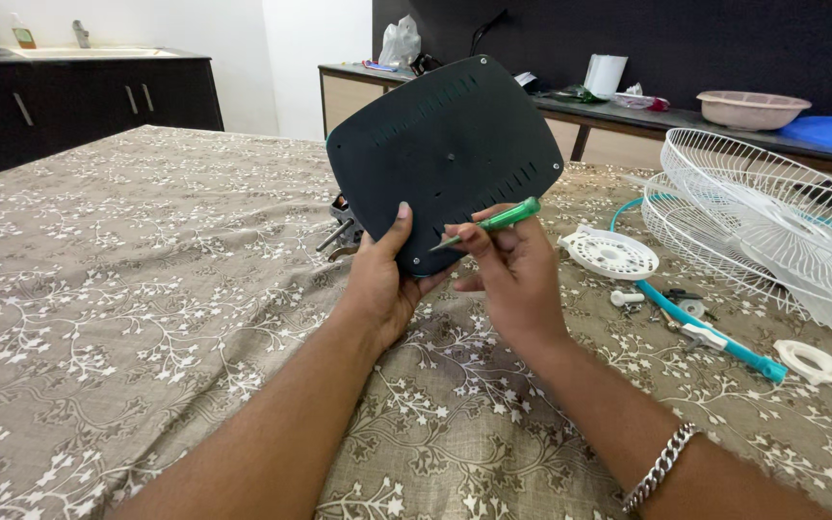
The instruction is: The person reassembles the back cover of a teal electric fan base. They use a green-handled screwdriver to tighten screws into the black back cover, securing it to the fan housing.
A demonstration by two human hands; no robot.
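Observation:
My left hand (pixel 380 279) grips the lower edge of a dark rounded base plate (pixel 445 144) with rows of slots, holding it tilted up over the bed. My right hand (pixel 512 274) holds a small screwdriver with a green handle (pixel 505 218); its metal tip touches the plate near its lower edge. A chain bracelet sits on my right wrist. Behind the plate, pliers (pixel 339 236) lie on the cloth, partly hidden.
A patterned brown bedspread (pixel 127 270) covers the surface. To the right lie white wire fan guards (pixel 772 221), a round white slotted disc (pixel 611 252), a teal tube (pixel 715 342), a white ring (pixel 811 361) and small loose parts. Dark cabinets and a counter with a bowl stand behind.

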